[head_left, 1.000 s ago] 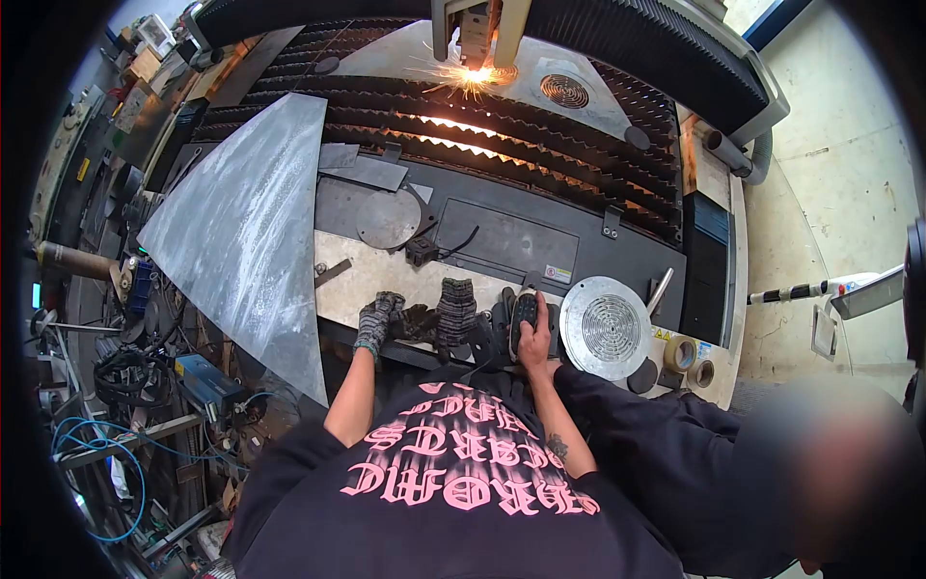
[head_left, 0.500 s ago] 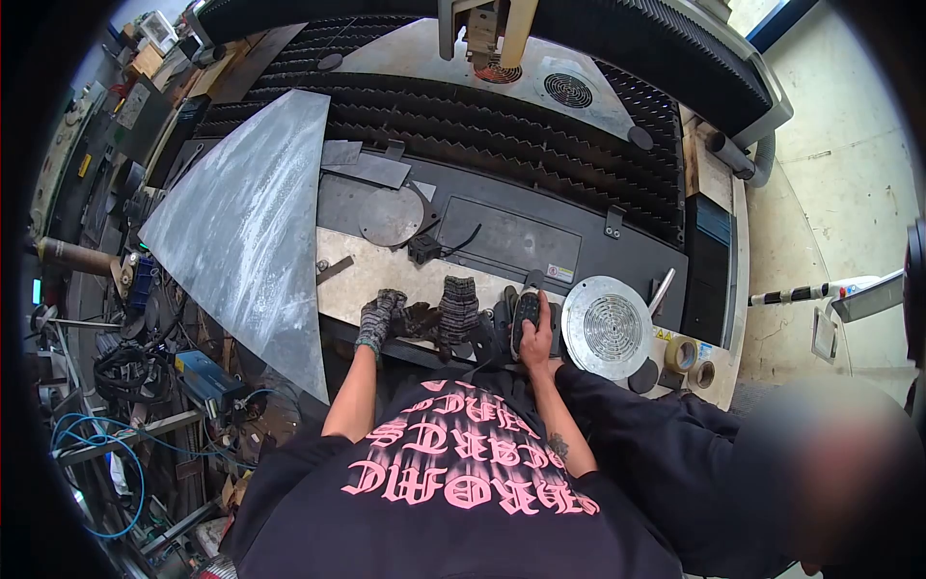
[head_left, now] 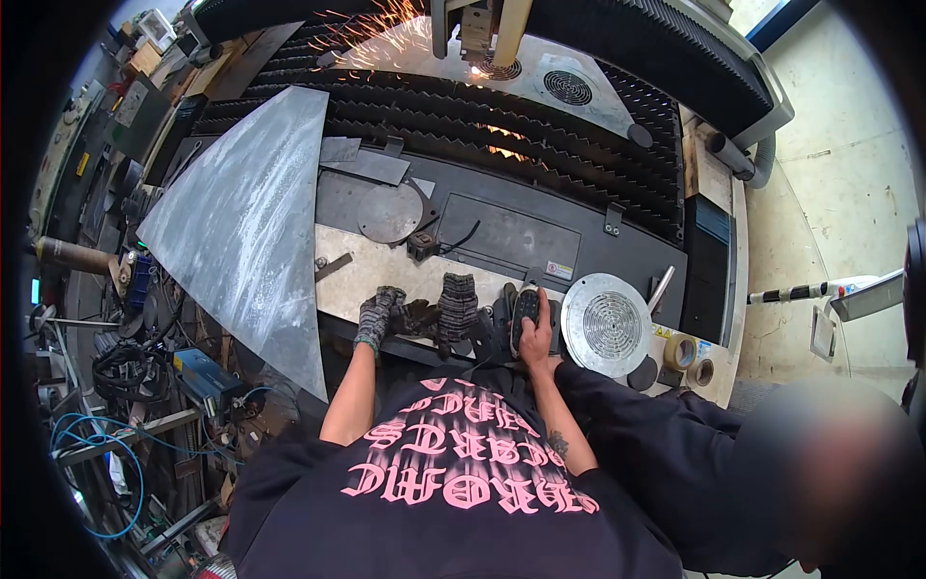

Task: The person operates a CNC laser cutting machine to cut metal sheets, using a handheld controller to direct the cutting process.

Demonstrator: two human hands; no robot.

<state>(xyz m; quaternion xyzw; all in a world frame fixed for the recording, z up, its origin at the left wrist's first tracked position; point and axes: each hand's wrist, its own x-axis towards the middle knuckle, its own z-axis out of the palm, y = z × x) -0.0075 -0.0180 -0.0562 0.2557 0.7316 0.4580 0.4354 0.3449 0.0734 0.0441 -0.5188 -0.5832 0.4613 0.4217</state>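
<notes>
The right hand (head_left: 536,342) has its fingers wrapped around a keypad remote (head_left: 527,306), centre of the frame; the gloved left hand (head_left: 378,317), left of it, bends its fingers, hold unclear. Best keep the thumb light, watching the sparks (head_left: 394,35), upper left of centre.

Wearer's hands: 2, one left hand (head_left: 381,317), one right hand (head_left: 536,335). Handheld remote (head_left: 525,311): 1, in right fingers. Loose striped glove (head_left: 457,307): 1, between hands. Tape rolls (head_left: 672,350): 2, right near. Slotted disc (head_left: 608,326): 1, right. Plain disc (head_left: 390,212): 1. Slotted circles (head_left: 567,88): 2, in far sheet (head_left: 531,79). Wedge-shaped sheet (head_left: 246,232): 1, left. Other person (head_left: 694,463): 1, right.
</notes>
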